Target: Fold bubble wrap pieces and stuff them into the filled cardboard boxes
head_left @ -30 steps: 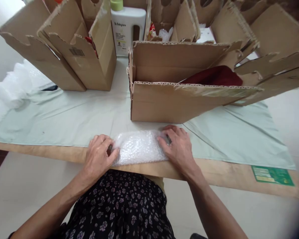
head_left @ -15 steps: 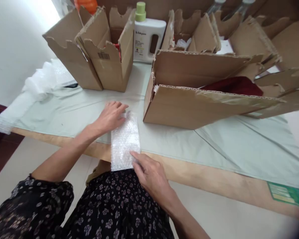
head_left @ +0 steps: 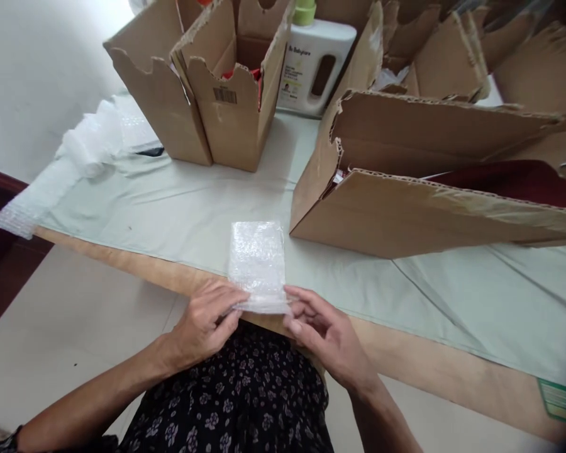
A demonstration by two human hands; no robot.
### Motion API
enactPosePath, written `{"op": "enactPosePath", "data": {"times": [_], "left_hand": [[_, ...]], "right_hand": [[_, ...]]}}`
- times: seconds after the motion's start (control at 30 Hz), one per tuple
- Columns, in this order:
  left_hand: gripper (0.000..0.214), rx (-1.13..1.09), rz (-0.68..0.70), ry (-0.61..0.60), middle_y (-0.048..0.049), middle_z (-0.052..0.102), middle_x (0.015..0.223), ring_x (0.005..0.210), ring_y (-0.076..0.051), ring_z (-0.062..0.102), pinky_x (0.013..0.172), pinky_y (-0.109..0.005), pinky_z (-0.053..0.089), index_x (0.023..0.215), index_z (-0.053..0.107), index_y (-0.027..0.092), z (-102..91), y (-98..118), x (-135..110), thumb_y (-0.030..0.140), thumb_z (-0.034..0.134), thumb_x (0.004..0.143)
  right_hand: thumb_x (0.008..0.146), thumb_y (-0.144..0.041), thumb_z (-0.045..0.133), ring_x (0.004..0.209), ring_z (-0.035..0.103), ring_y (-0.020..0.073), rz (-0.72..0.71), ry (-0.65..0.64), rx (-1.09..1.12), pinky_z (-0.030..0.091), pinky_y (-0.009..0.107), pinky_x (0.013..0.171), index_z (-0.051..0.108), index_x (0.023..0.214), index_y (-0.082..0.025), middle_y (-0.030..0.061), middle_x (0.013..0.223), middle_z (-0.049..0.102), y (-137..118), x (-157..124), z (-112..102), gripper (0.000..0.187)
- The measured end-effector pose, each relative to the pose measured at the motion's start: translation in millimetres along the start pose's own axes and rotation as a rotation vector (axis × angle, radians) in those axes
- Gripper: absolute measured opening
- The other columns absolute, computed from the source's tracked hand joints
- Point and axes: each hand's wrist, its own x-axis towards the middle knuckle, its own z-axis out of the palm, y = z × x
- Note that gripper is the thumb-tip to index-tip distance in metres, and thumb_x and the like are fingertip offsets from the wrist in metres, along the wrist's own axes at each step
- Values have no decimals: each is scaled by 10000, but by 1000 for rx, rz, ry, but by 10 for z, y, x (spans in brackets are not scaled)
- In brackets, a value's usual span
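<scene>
A flat, clear bubble wrap sheet or bag lies at the table's front edge, its near end folded up into a thin ridge. My left hand grips the left part of that fold, thumb below and fingers on top. At the fold's right corner, my right hand holds the edge between thumb and index finger, its other fingers curled in. Whether anything lies inside the bubble wrap I cannot tell.
Cut cardboard boxes stand at the back left, beside a white detergent bottle. A long cardboard box with dark red cloth inside stands to the right. More bubble wrap is heaped at the left, over a pale green tablecloth.
My left hand has come from the far end of the bubble wrap to its near end. That near end is now folded up, and my right hand has shifted to its right corner.
</scene>
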Motion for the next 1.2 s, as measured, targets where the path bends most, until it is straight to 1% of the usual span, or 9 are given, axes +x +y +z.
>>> {"op": "enactPosePath", "data": {"times": [0.1, 0.23, 0.37, 0.5, 0.63, 0.77, 0.93, 1.07, 1.2], "left_hand": [[356, -39, -207, -21, -75, 792, 1049, 886, -188, 747, 782, -324, 628, 1321, 660, 195, -52, -17, 134, 187, 635, 966], [434, -56, -342, -61, -30, 785, 944, 788, -158, 727, 718, -277, 617, 1410, 608, 189, -63, -27, 207, 254, 619, 980], [391, 15, -262, -8, -37, 766, 971, 748, -145, 700, 706, -277, 613, 1379, 617, 194, -24, -23, 188, 230, 617, 990], [531, 214, -6, 143, -132, 685, 1226, 1135, -275, 672, 966, -445, 603, 1433, 562, 216, -55, 36, 102, 213, 721, 927], [495, 269, 134, 64, -120, 702, 1260, 1224, -304, 641, 1023, -503, 559, 1377, 605, 239, -69, 30, 76, 101, 695, 910], [253, 140, 18, -4, -63, 772, 986, 899, -218, 707, 825, -407, 568, 1223, 686, 196, -57, -107, 266, 137, 590, 997], [251, 139, -124, -71, -92, 749, 1037, 912, -215, 711, 844, -385, 597, 1196, 720, 165, -42, -330, 605, 219, 564, 1007], [321, 167, -206, 67, -113, 703, 1121, 947, -225, 700, 888, -417, 605, 1261, 695, 158, -46, -344, 627, 315, 598, 998], [488, -228, -524, 215, -135, 701, 1263, 1038, -224, 719, 938, -409, 625, 1393, 601, 169, -106, -160, 404, 420, 654, 979]], "right_hand": [[977, -175, 619, 678, 671, 131, -330, 186, -282, 574, 264, 618, 661, 1285, -255, -5, 832, 735, -65, -92, 3, 321], [980, -126, 602, 1195, 678, 266, -643, 62, -751, 574, 441, 926, 643, 1312, -243, 86, 1261, 756, -14, 30, 145, 354], [1005, -92, 503, 1351, 576, 304, -662, -34, -1007, 485, 499, 1020, 629, 1355, -214, 104, 1425, 681, 121, 298, 221, 392], [1001, -54, 461, 1206, 630, 271, -680, -37, -994, 445, 467, 1014, 652, 1265, -164, 96, 1247, 754, 64, 387, 183, 343], [1045, -125, 428, 960, 672, 220, -570, -124, -870, 484, 418, 905, 671, 1213, -192, 66, 1062, 779, -71, 410, 125, 303], [1081, -278, 465, 1043, 691, 234, -450, 8, -777, 520, 415, 914, 630, 1345, -231, 76, 1217, 764, -60, 459, 75, 315], [1025, -281, 577, 1212, 625, 318, -642, 183, -1021, 475, 484, 973, 663, 1286, -223, 139, 1342, 696, -19, 497, 102, 281], [1018, -166, 543, 1178, 647, 311, -641, 45, -1089, 477, 480, 955, 667, 1298, -170, 149, 1288, 726, -5, 660, 126, 306], [1052, -202, 497, 1094, 698, 268, -553, 161, -875, 516, 436, 918, 684, 1296, -215, 101, 1239, 764, 2, 750, 103, 308]]}}
